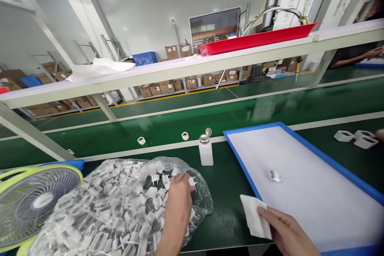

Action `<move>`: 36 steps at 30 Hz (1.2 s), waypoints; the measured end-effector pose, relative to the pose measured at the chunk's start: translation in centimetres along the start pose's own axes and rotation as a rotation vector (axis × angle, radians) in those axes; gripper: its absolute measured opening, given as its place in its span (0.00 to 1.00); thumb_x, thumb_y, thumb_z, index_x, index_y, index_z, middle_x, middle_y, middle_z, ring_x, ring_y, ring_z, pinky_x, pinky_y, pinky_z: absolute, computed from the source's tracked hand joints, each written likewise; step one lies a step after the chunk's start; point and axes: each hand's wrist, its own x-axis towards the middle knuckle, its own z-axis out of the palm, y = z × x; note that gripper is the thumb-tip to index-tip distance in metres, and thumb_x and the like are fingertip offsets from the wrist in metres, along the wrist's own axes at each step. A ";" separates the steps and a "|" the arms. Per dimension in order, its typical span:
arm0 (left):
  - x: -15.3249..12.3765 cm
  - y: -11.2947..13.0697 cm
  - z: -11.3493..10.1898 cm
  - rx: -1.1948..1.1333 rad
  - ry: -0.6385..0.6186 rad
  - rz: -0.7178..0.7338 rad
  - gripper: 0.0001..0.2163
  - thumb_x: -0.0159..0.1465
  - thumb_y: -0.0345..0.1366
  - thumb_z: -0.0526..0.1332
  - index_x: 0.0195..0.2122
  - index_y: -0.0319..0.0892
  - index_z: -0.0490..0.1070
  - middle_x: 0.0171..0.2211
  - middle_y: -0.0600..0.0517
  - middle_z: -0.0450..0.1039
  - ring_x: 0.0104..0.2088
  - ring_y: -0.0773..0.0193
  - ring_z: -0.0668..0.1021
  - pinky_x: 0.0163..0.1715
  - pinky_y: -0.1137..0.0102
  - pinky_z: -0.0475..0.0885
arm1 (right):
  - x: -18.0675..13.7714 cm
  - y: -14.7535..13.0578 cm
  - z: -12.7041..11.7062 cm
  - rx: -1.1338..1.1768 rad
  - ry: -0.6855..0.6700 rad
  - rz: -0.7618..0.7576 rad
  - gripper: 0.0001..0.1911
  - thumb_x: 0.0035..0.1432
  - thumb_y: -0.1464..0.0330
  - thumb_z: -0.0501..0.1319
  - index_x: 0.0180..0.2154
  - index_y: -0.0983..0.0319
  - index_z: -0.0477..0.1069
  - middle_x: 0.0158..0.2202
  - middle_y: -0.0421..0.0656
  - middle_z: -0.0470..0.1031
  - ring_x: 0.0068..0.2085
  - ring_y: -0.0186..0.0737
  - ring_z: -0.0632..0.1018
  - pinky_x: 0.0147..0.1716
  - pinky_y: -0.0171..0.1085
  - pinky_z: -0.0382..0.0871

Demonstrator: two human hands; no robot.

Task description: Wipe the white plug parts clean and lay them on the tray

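My left hand is at the mouth of a clear plastic bag heaped with white plug housings. Its fingers are closed on one white plug housing, which pokes out on the right side of the fingertips. At the lower right, my right hand pinches a folded white cloth between thumb and fingers, near the edge of a blue-rimmed tray. A single two-pin plug housing lies on the tray's white surface.
A white pump bottle with its metal lid up stands behind the bag. Two small white housings sit on the green conveyor belt. A green-rimmed fan is at left. A co-worker's fingers show beside several white housings at right.
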 end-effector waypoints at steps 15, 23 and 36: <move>-3.4 1.3 8.9 -0.407 -0.164 0.269 0.20 0.60 0.21 0.53 0.48 0.40 0.78 0.42 0.44 0.78 0.46 0.54 0.76 0.47 0.60 0.75 | 3.7 5.9 2.6 -0.903 -0.024 -0.883 0.22 0.70 0.72 0.49 0.61 0.58 0.70 0.55 0.50 0.75 0.53 0.47 0.74 0.52 0.45 0.73; -3.6 1.2 9.1 -0.259 -0.160 0.356 0.23 0.63 0.20 0.47 0.50 0.37 0.77 0.34 0.44 0.75 0.39 0.55 0.77 0.37 0.64 0.78 | 3.2 7.0 1.9 -1.117 -0.249 -1.053 0.29 0.65 0.80 0.51 0.66 0.62 0.62 0.63 0.51 0.70 0.48 0.48 0.74 0.46 0.49 0.77; -3.7 1.4 9.6 -0.181 -0.051 0.375 0.22 0.60 0.18 0.47 0.43 0.39 0.78 0.31 0.46 0.76 0.35 0.56 0.78 0.34 0.65 0.78 | 3.2 7.9 2.7 -0.889 -0.211 -0.946 0.26 0.66 0.76 0.50 0.64 0.66 0.67 0.56 0.56 0.76 0.45 0.52 0.73 0.46 0.53 0.73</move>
